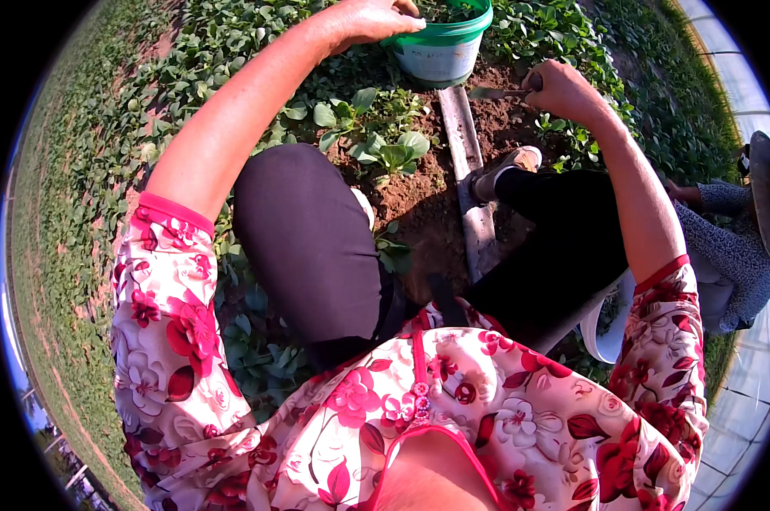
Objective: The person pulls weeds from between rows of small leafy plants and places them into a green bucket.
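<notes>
At the top, my left hand (382, 19) is at the left rim of a plastic bucket (437, 61) with a green rim and pale printed side. Its fingers are bent, but whether they grip the rim cannot be made out. Loose green leaves (447, 11) lie inside the bucket. My right hand (560, 92) is shut around the handle of a small hand tool; its flat metal blade (490, 93) points left, just above bare soil (500, 121). Leafy green seedlings (391, 153) grow between my knees and the bucket.
A narrow grey strip (463, 140) runs along the soil from the bucket towards me, beside my right shoe (506, 171). Dense leafy plants (232, 57) spread left. Another person (727, 243) crouches at the right, near a white container (605, 329) and pale paving (743, 364).
</notes>
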Tool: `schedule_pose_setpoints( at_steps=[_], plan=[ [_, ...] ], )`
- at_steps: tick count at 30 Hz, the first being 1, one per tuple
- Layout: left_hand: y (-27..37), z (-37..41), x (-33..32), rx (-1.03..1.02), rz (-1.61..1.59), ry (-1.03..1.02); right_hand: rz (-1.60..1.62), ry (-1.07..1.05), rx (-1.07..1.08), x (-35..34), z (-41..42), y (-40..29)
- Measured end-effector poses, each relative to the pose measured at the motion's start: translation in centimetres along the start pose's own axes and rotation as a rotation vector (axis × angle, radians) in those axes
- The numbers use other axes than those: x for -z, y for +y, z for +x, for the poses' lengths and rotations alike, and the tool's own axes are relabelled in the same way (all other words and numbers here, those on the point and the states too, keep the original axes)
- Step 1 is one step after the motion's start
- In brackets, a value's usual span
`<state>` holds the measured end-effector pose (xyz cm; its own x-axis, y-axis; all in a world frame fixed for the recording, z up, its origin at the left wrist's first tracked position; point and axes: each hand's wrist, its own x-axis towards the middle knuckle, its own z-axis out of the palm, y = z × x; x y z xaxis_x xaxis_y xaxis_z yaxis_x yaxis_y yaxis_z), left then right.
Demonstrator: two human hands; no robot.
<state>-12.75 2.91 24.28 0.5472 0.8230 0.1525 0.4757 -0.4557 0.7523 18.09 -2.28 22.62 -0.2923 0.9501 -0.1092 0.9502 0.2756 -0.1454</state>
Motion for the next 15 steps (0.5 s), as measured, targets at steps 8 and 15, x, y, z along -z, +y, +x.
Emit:
schedule_pose_setpoints(
  at_steps=[8, 15],
  plan=[
    [-5.2, -3.9, 0.2, 0.252, 0.161, -0.128, -0.016, 0.080, 0.153, 3.4, 3.1, 0.9],
    [-6.1, -2.8, -7.0, 0.249, 0.344, -0.476, 0.243, -0.230, -0.069, -8.0, -0.1, 1.6]
  ],
)
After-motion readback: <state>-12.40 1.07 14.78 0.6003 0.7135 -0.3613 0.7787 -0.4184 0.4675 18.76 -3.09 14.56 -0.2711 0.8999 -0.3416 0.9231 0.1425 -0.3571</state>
